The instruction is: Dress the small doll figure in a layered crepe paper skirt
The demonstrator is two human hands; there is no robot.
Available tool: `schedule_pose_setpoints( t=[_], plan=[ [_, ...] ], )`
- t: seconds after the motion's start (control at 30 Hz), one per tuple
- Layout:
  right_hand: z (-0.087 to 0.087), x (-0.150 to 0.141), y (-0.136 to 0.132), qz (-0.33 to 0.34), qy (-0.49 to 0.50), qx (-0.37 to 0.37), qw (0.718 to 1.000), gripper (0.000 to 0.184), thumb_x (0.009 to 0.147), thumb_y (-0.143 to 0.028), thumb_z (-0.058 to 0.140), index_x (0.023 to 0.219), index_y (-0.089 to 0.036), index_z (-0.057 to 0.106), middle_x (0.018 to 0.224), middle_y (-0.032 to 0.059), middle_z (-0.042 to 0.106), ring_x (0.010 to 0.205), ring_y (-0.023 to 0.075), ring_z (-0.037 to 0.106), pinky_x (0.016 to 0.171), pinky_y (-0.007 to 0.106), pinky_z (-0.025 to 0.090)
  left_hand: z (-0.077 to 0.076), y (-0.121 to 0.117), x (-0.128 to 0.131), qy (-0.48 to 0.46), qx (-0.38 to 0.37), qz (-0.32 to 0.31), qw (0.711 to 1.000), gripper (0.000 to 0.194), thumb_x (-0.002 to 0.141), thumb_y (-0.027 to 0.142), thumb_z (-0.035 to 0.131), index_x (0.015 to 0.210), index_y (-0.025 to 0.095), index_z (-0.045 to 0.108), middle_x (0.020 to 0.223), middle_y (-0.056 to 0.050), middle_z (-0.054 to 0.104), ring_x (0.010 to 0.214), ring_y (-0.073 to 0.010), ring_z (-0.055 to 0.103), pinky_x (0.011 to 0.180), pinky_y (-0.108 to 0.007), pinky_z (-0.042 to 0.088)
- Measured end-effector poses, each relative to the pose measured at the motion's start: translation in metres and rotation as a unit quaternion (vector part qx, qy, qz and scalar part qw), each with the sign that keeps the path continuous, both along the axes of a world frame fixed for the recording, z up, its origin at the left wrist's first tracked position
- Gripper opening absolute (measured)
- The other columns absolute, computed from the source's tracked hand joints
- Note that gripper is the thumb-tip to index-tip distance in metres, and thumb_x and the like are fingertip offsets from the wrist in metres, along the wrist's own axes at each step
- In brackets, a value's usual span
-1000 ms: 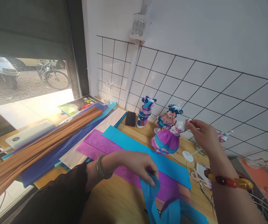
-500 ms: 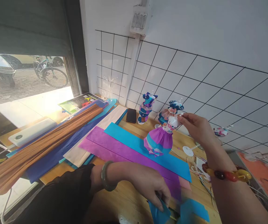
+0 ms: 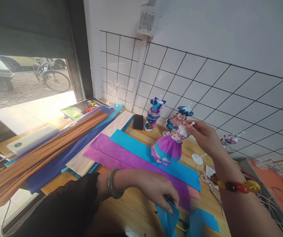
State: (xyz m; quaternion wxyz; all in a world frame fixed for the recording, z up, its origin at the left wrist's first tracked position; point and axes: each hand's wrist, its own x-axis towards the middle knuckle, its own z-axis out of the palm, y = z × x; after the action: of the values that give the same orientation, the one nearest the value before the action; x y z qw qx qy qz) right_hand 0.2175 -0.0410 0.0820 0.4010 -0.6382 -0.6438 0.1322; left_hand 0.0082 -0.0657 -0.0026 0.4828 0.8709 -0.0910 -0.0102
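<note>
At the lower middle, my left hand (image 3: 158, 189) has its fingers closed on a folded piece of blue crepe paper (image 3: 167, 220). My right hand (image 3: 203, 135) pinches the top of a miniature dress form (image 3: 167, 148), which wears a purple skirt with a light blue band. Behind it stands a second miniature dress form with a peach and dark blue outfit (image 3: 180, 117). A third, in a blue and purple dress (image 3: 153, 113), is to its left. Beneath the held form, purple crepe paper (image 3: 121, 156) and a blue crepe paper strip (image 3: 131, 144) lie on the table.
Brown crepe paper (image 3: 57, 144) lies over dark blue sheets at the left. A black phone (image 3: 138, 122) rests near the wall. Further right are a round white base (image 3: 197, 159), tangled cords and an orange surface (image 3: 272, 191). A wire grid (image 3: 207, 85) covers the wall.
My right hand has shifted slightly left at the top of the dress form. In my left hand, the blue paper shows more of its length. The whole view has moved a little.
</note>
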Motion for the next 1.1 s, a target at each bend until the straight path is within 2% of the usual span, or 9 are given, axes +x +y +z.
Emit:
schedule_pose_setpoints(
  t=[0.17,0.37,0.53,0.6,0.67,0.77,0.83,0.97,1.1],
  plan=[
    [-0.004,0.004,-0.005,-0.023,0.005,-0.007,1.0,0.047,0.08,-0.055,0.055,0.108,-0.019,0.065,0.076,0.0043,0.066,0.07,0.0178,0.059,0.059,0.027,0.047,0.001,0.004,-0.001,-0.012,-0.023,0.019,0.999,0.008,0.08,0.021,0.061,0.081,0.013,0.059,0.072,0.001,0.057,0.065,-0.0092,0.053,0.061,-0.019,0.04],
    [-0.004,0.003,-0.007,-0.018,0.051,0.019,0.998,0.048,0.078,-0.051,0.061,0.114,-0.02,0.062,0.107,0.0093,0.068,0.097,0.0229,0.063,0.08,0.036,0.051,0.007,0.01,-0.005,-0.031,-0.037,0.084,0.995,0.013,0.08,0.026,0.063,0.081,0.013,0.06,0.066,0.004,0.05,0.06,-0.0067,0.044,0.056,-0.019,0.034],
    [-0.006,-0.005,-0.031,-0.122,0.049,0.191,0.973,0.041,0.082,-0.043,0.058,0.117,-0.02,0.06,0.115,0.0126,0.065,0.107,0.0234,0.06,0.088,0.041,0.049,0.011,0.02,-0.008,-0.058,-0.068,0.194,0.977,0.019,0.08,0.034,0.062,0.084,0.014,0.063,0.073,0.003,0.055,0.067,-0.0078,0.046,0.06,-0.02,0.035],
    [-0.011,-0.013,-0.049,-0.169,0.058,0.278,0.944,0.033,0.085,-0.038,0.057,0.11,-0.018,0.062,0.104,0.0118,0.067,0.099,0.0222,0.062,0.087,0.04,0.049,0.012,0.025,-0.01,-0.074,-0.095,0.244,0.962,0.022,0.079,0.035,0.064,0.084,0.014,0.063,0.078,0.001,0.057,0.071,-0.0091,0.049,0.063,-0.02,0.036],
    [-0.019,-0.022,-0.069,-0.181,0.075,0.296,0.935,0.026,0.083,-0.037,0.059,0.101,-0.019,0.064,0.089,0.008,0.067,0.086,0.0203,0.064,0.082,0.038,0.051,0.012,0.031,-0.01,-0.086,-0.123,0.288,0.946,0.023,0.078,0.037,0.063,0.081,0.014,0.064,0.074,0.001,0.056,0.068,-0.0093,0.048,0.062,-0.021,0.036],
    [-0.038,-0.033,-0.096,-0.072,0.118,0.131,0.982,0.026,0.082,-0.041,0.059,0.1,-0.022,0.064,0.083,0.006,0.068,0.078,0.0199,0.065,0.073,0.035,0.054,0.011,0.038,-0.01,-0.117,-0.171,0.339,0.918,0.025,0.078,0.038,0.064,0.081,0.013,0.064,0.069,0.001,0.055,0.064,-0.0093,0.048,0.058,-0.021,0.036],
    [-0.051,-0.036,-0.109,-0.002,0.131,-0.011,0.991,0.036,0.08,-0.047,0.059,0.104,-0.022,0.064,0.086,0.008,0.07,0.083,0.0226,0.066,0.072,0.035,0.055,0.01,0.042,-0.01,-0.142,-0.212,0.354,0.899,0.026,0.077,0.039,0.065,0.082,0.013,0.064,0.072,-0.001,0.058,0.066,-0.0103,0.051,0.059,-0.022,0.039],
    [-0.065,-0.032,-0.125,0.098,0.136,-0.249,0.954,0.047,0.074,-0.055,0.062,0.106,-0.022,0.067,0.087,0.008,0.07,0.079,0.0234,0.065,0.068,0.035,0.055,0.01,0.052,-0.013,-0.166,-0.267,0.379,0.87,0.027,0.075,0.038,0.066,0.086,0.013,0.065,0.079,-0.003,0.064,0.071,-0.0131,0.057,0.063,-0.025,0.047],
    [-0.059,-0.023,-0.137,0.139,0.134,-0.317,0.929,0.041,0.076,-0.059,0.057,0.087,-0.022,0.07,0.072,0.0027,0.065,0.067,0.0178,0.058,0.06,0.027,0.051,0.012,0.065,-0.02,-0.189,-0.266,0.431,0.841,0.027,0.074,0.037,0.068,0.087,0.014,0.066,0.084,-0.005,0.066,0.076,-0.0153,0.061,0.068,-0.028,0.05]
  ],
)
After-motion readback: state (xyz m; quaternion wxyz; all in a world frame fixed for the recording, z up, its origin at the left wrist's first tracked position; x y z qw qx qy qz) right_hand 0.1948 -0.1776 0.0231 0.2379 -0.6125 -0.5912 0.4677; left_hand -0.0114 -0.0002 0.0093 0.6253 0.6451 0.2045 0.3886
